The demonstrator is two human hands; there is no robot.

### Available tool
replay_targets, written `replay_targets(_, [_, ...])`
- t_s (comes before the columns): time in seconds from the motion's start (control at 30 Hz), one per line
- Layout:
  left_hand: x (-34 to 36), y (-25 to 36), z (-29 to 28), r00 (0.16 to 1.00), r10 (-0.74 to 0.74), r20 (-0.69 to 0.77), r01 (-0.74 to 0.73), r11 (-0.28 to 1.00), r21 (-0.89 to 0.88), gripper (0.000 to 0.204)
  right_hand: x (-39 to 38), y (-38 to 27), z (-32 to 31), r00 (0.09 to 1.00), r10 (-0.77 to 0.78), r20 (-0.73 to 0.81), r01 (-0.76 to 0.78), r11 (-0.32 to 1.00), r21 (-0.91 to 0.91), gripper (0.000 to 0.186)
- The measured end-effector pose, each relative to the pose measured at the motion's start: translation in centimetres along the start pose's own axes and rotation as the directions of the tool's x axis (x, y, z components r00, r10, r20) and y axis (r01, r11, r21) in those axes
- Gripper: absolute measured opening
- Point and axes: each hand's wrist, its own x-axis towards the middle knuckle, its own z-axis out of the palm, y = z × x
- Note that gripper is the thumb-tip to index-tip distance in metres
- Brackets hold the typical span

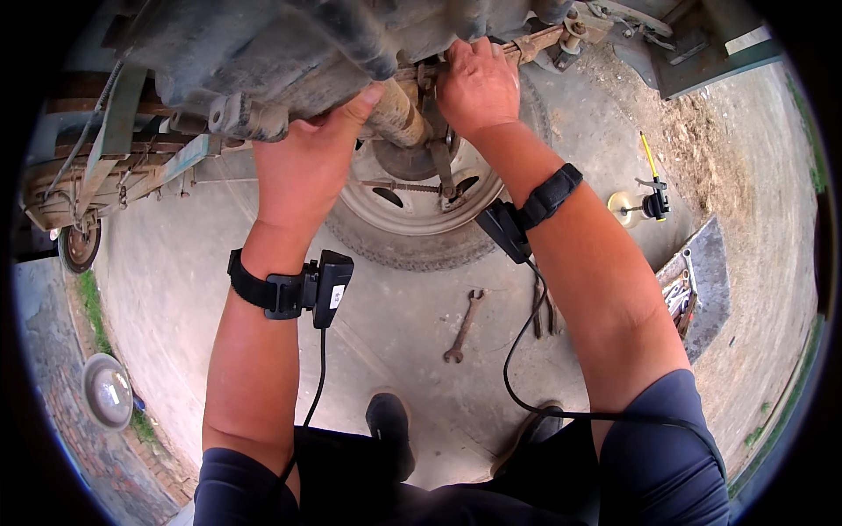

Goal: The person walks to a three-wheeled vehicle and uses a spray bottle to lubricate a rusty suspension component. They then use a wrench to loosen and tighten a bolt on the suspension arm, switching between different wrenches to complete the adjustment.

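A large dark, grimy metal housing (232, 66) of a vehicle fills the upper part of the view. My left hand (307, 167) is up against its lower edge, the thumb stretched along it and the other fingers hidden behind. Beyond and to the right, my right hand (478, 88) is closed, its fingers curled down by a rusty bar (539, 41); whatever they hold is hidden. Between my hands runs a rusty axle tube (399, 114). It leads to a wheel (421, 223) with a pale rim, below which a linkage arm (443, 167) and a spring show.
An open-ended wrench (464, 326) and pliers (545, 311) lie on the concrete near my feet. To the right are a metal tray (710, 289) of wrenches and a pale round container (624, 209) with a black-and-yellow tool. A metal basin (108, 392) is at left. Cables hang from my wrist-worn devices.
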Motion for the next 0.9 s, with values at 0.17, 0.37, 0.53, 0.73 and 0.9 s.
replay_targets(0.17, [-0.2,0.1,-0.3,0.999,-0.05,0.008,0.048,0.989,0.137,0.046,-1.5,0.4,-2.3,0.935,0.069,0.347,-0.074,0.997,0.001,0.025])
replay_targets(0.37, [-0.1,-0.1,0.0,1.0,-0.011,-0.024,0.015,0.985,0.172,0.055,-2.3,1.1,-1.9,0.96,-0.048,0.277,0.023,0.996,0.091,0.027])
replay_targets(0.53, [0.0,-0.2,0.2,0.999,-0.003,-0.05,0.011,0.989,0.15,0.063,-3.4,1.0,-2.2,0.961,-0.041,0.275,0.02,0.997,0.081,0.024])
replay_targets(0.73, [0.0,-0.2,-0.1,0.999,-0.005,-0.053,0.013,0.988,0.151,0.06,-5.3,0.1,-3.3,0.958,-0.005,0.287,-0.023,0.995,0.097,0.018])
replay_targets(0.9, [0.0,-0.3,-0.2,0.999,-0.051,-0.001,0.051,0.995,0.083,0.048,-5.5,0.2,-3.6,0.956,-0.013,0.294,-0.015,0.996,0.092,0.015])
